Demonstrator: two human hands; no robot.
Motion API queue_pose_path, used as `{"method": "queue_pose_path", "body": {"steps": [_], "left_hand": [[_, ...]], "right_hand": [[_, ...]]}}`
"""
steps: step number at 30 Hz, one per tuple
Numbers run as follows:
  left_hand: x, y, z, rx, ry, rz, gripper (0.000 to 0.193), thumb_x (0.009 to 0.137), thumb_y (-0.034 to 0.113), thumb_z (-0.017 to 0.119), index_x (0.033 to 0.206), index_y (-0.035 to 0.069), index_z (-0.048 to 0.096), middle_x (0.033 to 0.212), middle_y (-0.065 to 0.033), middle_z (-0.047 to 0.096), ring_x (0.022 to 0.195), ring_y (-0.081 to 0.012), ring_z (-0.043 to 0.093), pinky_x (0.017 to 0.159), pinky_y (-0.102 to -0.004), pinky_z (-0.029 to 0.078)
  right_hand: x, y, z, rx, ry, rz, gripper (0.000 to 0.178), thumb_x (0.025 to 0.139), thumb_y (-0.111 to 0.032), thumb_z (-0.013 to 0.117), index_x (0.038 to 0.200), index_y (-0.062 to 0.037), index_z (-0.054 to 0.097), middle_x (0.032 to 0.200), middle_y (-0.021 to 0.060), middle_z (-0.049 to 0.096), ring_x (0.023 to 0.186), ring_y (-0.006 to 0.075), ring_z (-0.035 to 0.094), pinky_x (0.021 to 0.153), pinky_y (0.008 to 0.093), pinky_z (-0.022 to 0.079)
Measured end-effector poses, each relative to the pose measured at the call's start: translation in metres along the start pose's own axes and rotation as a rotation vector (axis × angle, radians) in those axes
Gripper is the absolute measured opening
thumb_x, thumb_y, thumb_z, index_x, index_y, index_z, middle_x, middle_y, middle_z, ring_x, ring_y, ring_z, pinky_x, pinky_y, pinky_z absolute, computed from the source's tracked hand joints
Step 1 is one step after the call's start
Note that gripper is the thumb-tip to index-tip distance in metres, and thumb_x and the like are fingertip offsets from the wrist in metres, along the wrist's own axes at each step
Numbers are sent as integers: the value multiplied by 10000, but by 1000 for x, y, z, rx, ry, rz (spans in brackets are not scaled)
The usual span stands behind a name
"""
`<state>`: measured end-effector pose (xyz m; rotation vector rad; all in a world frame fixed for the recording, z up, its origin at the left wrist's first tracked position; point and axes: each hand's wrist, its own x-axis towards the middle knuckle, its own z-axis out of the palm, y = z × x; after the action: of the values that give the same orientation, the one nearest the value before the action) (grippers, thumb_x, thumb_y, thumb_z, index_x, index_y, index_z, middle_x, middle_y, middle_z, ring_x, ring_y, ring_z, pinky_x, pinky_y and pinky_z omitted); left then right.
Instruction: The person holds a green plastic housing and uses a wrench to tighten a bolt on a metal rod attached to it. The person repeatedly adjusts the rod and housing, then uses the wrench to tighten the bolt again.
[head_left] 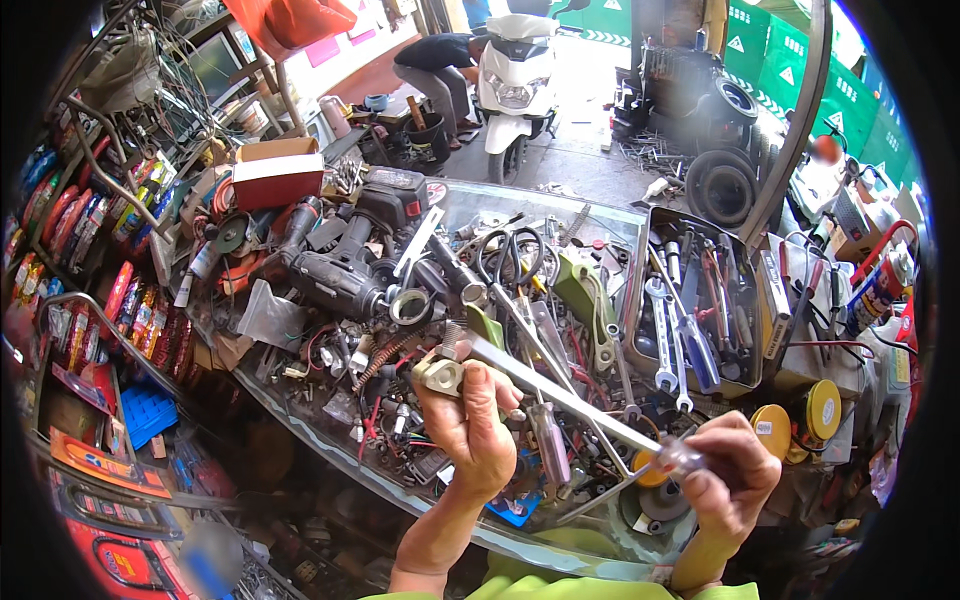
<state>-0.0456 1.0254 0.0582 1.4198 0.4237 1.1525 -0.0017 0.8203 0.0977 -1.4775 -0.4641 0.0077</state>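
Left hand (466,425): we pinch a metal part (438,377) above the cluttered counter (605,225).
Right hand (730,475): we grip a screwdriver (570,399) by its handle (679,458).
Shaft (530,376): should it slip, it could jab our left thumb (482,400).

The small metal fitting (440,376) is a compact, pale silver-beige piece with a round opening in the face turned toward the viewer. It is held up off any surface, between the thumb and fingers of the left hand (472,428), which hide part of its body. The screwdriver (575,401) has a long, straight, shiny shank and a translucent, reddish-tinted handle, partly covered by the right hand (732,478). It slants from the handle at lower right up to the left, its far end close to the fitting; whether they touch cannot be told.
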Motion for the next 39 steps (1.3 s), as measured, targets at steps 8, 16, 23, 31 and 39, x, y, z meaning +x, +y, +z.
{"method": "queue_pose_path", "body": {"steps": [8,16,23,31,39], "left_hand": [[10,-9,-4,-192,25,-37,278,1028,181,359,1160,-51,436,540,-79,528,500,-216,582,1061,-477,368],[9,-14,-9,-126,9,-38,255,1020,190,418,1154,-27,428,570,-89,567,520,-180,598,850,-375,465],[5,-10,-3,-15,35,-21,243,1019,157,388,1170,-32,419,533,-69,543,515,-177,581,1088,-459,329],[3,-11,-3,59,58,67,260,1011,166,439,1171,-36,408,584,-70,563,533,-140,571,903,-363,373],[2,12,-17,107,42,68,402,1019,196,431,1326,-41,322,666,-155,661,700,-235,687,1036,-437,401]], "right_hand": [[-6,4,13,-43,-21,22,403,650,-244,814,850,73,665,758,121,573,634,144,583,571,213,456],[-9,12,18,2,-50,34,382,698,-234,812,890,59,659,787,115,558,655,147,609,592,235,502],[-8,13,17,-38,-62,18,401,699,-270,813,884,50,659,784,110,554,654,145,612,586,240,510],[-8,13,16,-34,-54,36,427,690,-309,813,866,49,662,767,116,561,633,150,616,572,235,501],[-1,24,15,358,-26,203,390,684,-255,775,841,77,641,756,134,570,545,142,601,468,215,472]]}}
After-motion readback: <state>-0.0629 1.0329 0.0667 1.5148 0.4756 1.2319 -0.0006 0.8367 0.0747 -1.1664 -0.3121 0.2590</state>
